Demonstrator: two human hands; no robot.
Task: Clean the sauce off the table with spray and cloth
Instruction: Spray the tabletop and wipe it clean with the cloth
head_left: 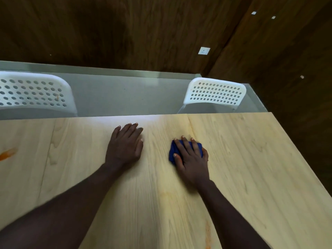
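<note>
Near the table's (251, 159) far edge, the right hand (192, 159) presses flat on a blue cloth (172, 151) while the left hand (125, 142) rests flat, fingers straight, beside it.

Hands (125, 144) (193, 160) x2, cloth (173, 150) x1, table (251, 159) x1, chairs (32, 92) (215, 92) x2, sauce smears (7, 154) (208, 234) x2 (poss. faint 3rd), wall socket (204, 50) x1.

I'm in a dining or canteen-like room: pale wood counter (233, 159), perforated white chairs (215, 93), dark wood-panelled walls (125, 33).
</note>
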